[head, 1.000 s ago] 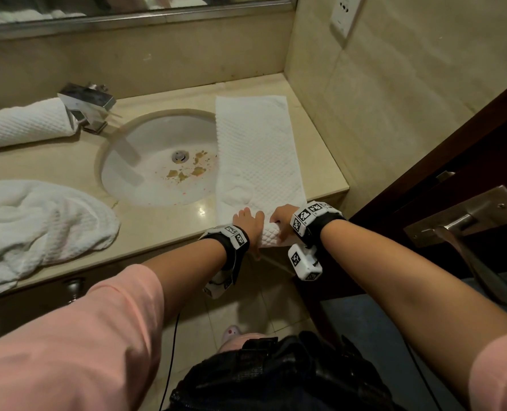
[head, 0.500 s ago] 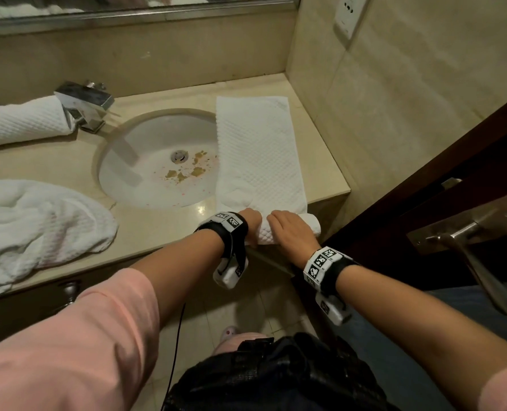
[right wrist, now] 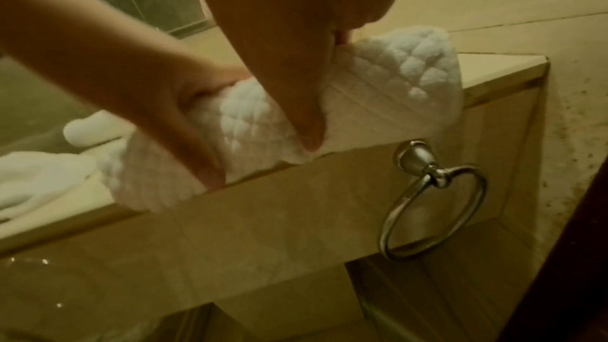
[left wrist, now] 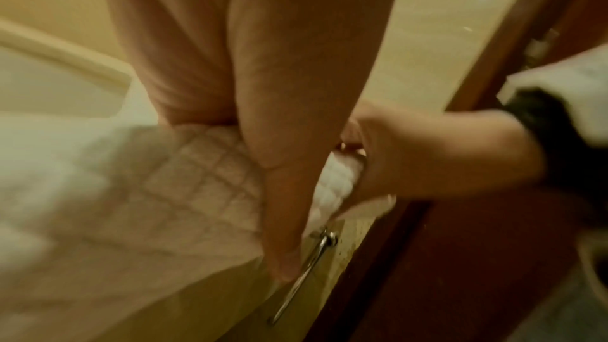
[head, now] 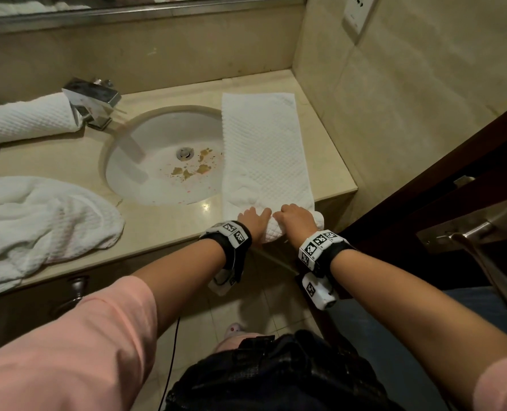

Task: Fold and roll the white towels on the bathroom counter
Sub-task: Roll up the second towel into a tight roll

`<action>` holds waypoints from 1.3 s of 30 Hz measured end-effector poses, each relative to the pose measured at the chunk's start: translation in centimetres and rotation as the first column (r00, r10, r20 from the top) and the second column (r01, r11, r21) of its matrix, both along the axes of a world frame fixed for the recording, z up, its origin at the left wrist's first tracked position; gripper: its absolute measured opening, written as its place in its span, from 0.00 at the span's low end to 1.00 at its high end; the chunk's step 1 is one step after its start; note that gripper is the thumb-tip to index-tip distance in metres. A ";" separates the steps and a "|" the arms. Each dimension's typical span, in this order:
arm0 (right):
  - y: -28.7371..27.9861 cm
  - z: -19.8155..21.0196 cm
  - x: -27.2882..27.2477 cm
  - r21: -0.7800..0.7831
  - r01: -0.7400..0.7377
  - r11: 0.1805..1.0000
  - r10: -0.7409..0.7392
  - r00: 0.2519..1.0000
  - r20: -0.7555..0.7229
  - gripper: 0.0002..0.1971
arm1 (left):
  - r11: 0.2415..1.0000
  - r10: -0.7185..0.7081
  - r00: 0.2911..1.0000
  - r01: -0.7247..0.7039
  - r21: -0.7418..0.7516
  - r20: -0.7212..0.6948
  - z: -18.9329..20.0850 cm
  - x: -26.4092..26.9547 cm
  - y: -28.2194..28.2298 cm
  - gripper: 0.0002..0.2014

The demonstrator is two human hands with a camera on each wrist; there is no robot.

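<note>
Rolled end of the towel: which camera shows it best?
Right wrist: the rolled end shows sharp at the counter edge, gripped by left hand and right hand. Head view hides most under them; left wrist shows a blurred sliver.

Blurred. Left hand (left wrist: 279, 82) gripping, thumb down, a partly rolled white quilted cloth towel (left wrist: 184, 173); right hand (left wrist: 411, 155) curled round the same roll from the right. Just below the roll, a slim chrome metal ring (left wrist: 304, 275), edge-on. Further right, dark brown wooden door (left wrist: 460, 256).

beige tiled walls (head: 424, 114), dark wooden door (head: 442, 221)
</note>
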State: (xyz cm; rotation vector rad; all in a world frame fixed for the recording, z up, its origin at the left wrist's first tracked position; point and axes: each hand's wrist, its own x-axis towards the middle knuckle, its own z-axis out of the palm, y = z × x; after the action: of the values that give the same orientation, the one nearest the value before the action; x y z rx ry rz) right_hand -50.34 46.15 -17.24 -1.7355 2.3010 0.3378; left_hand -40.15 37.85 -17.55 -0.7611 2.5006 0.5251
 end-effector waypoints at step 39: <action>-0.6 0.4 0.2 -0.024 0.077 0.997 -0.076 0.996 0.035 0.11 | 0.981 -0.164 0.986 0.166 -0.102 0.027 2.2 -1.8 -0.6 0.25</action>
State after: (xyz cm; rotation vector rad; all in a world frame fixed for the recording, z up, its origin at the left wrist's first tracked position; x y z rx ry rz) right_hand -50.12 45.54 -16.82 -1.6458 2.3496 0.2638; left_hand -41.92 37.25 -15.31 -0.5867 2.5611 0.3301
